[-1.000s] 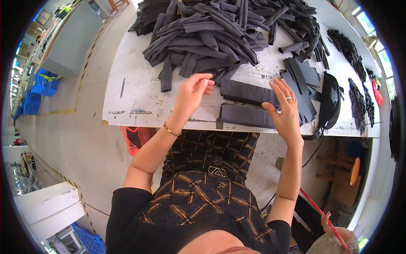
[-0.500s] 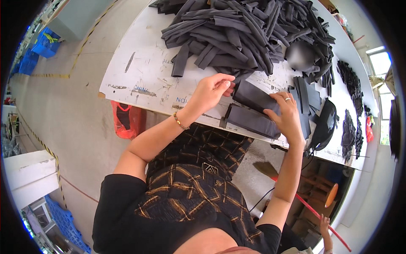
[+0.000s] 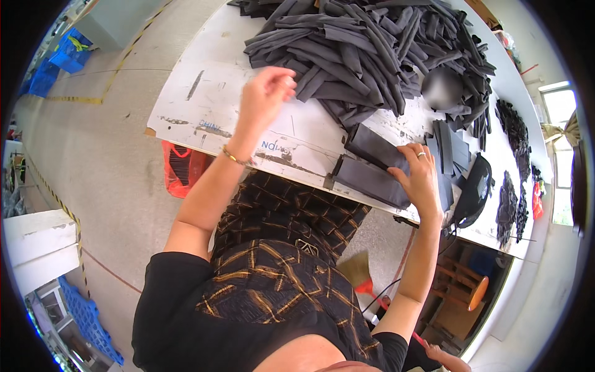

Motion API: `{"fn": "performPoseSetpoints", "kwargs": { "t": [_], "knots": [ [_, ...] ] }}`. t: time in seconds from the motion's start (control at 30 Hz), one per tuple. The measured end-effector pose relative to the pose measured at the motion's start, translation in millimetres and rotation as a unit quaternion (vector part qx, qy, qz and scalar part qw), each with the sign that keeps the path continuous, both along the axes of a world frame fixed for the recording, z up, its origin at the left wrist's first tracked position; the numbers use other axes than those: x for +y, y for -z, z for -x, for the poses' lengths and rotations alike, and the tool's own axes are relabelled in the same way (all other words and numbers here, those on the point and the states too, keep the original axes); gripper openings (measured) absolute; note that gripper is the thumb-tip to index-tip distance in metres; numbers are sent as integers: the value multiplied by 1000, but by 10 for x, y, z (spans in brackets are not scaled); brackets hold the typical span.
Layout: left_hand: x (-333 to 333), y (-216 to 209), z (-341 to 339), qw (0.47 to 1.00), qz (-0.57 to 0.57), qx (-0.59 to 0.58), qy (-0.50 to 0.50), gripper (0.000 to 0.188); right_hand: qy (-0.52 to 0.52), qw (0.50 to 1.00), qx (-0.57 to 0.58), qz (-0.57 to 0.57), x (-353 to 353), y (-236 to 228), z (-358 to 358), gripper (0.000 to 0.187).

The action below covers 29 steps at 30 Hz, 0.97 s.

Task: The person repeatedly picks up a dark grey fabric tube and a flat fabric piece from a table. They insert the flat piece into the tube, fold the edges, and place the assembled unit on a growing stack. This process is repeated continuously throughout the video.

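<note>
My right hand [image 3: 420, 177] grips the right end of the farther of two dark grey folded fabric strips [image 3: 374, 145], with its fingers over the top and its thumb at the near side. The nearer dark strip [image 3: 370, 181] lies alongside it by the table edge. My left hand [image 3: 268, 94] is over the white table [image 3: 186, 105], at the left side of a big heap of dark grey fabric strips [image 3: 338, 56]. Its fingers are curled and blurred by motion, and whatever is under or in them is hidden.
Flat grey pieces [image 3: 452, 146] and a black mesh item [image 3: 476, 191] lie right of my right hand. More black bundles [image 3: 507, 201] are farther right. A red bag [image 3: 180, 170] hangs under the left table edge. Another person's hand [image 3: 443, 356] holds a red-handled broom [image 3: 356, 273] below.
My left hand has moved left and away from me, from beside the folded strips to the heap's left side. My right hand keeps its grip. The broom has shifted.
</note>
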<state>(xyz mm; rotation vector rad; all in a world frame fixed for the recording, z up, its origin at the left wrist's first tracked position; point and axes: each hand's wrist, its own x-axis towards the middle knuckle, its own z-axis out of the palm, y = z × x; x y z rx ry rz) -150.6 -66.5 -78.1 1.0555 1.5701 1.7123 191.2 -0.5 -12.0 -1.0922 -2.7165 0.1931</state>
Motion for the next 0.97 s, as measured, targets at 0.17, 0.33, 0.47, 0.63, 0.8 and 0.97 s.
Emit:
{"fn": "performPoseSetpoints", "kwargs": {
  "t": [0.17, 0.33, 0.47, 0.63, 0.8, 0.97],
  "knots": [
    [28, 14, 698, 961, 179, 194, -78, 33, 18, 998, 25, 53, 54, 70, -35, 50],
    [148, 71, 628, 874, 271, 401, -37, 55, 54, 989, 138, 27, -7, -46, -188, 46],
    [203, 2, 491, 893, 182, 390, -130, 55, 238, 948, 210, -24, 183, -49, -808, 16],
    [359, 81, 517, 873, 206, 442, 2, 34, 300, 945, 127, -34, 190, 154, -1102, 17],
    [277, 40, 644, 928, 184, 324, 16, 17, 260, 953, -26, -151, 453, 520, -904, 24],
    [-53, 61, 844, 987, 131, 73, 52, 17, 223, 942, -218, -120, 675, 799, -841, 18]
  ]
}}
